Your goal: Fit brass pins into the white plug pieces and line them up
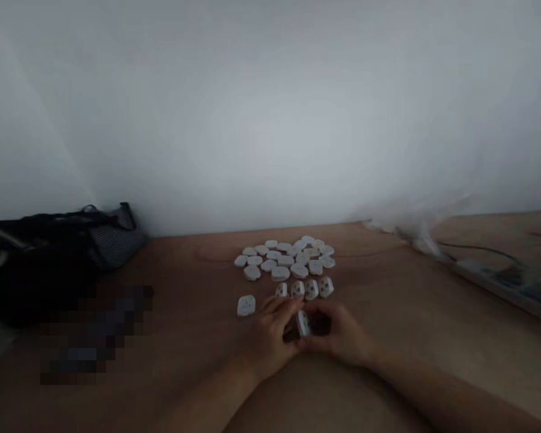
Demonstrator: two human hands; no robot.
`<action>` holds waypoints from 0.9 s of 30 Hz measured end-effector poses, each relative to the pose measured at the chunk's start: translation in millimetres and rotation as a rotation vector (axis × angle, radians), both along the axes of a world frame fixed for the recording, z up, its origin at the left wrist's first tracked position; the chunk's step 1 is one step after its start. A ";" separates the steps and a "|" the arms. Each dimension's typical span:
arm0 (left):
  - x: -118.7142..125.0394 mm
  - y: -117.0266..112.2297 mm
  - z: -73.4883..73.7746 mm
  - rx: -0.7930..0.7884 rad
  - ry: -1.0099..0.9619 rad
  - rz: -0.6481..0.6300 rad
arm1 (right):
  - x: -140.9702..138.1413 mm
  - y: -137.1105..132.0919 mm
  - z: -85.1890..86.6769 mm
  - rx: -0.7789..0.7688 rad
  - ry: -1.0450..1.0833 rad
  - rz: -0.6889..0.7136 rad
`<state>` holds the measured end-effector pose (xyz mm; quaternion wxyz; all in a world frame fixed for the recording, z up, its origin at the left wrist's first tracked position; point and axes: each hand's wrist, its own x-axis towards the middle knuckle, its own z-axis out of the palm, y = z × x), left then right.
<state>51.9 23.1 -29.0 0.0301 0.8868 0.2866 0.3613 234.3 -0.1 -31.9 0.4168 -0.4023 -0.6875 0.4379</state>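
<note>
Between my left hand (pixel 274 325) and my right hand (pixel 342 334) stands a small white plug adapter (pixel 303 323), turned on its edge. The fingers of both hands curve around it and the thumbs meet at its lower end. Just beyond my fingers runs a short row of similar white adapters (pixel 311 290) on edge, with dark holes in their faces; my left fingers partly cover the nearest ones. One more adapter (pixel 246 305) lies flat to the left of my left hand. Farther back, a cluster of several white adapters (pixel 285 260) is spread on the wooden table (pixel 189 337).
A black bag (pixel 40 264) with a striped mesh side stands at the far left. In front of it is a pixelated patch. At the right lie crumpled clear plastic (pixel 426 237), a dark cable (pixel 478 247) and a white power strip (pixel 509 285). A pale wall rises behind the table.
</note>
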 end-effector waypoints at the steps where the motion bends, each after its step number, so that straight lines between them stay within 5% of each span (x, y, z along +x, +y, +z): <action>1: -0.7 -0.6 0.6 0.002 -0.004 0.014 | 0.5 0.3 -0.8 -0.002 -0.008 -0.025; 19: -3.1 -8.0 12.4 -0.094 0.099 0.186 | 13.5 3.9 -9.3 -0.014 -0.070 -0.121; 27: -1.3 -7.4 13.4 -0.132 0.093 0.183 | 14.5 5.0 -12.6 -0.050 0.069 0.035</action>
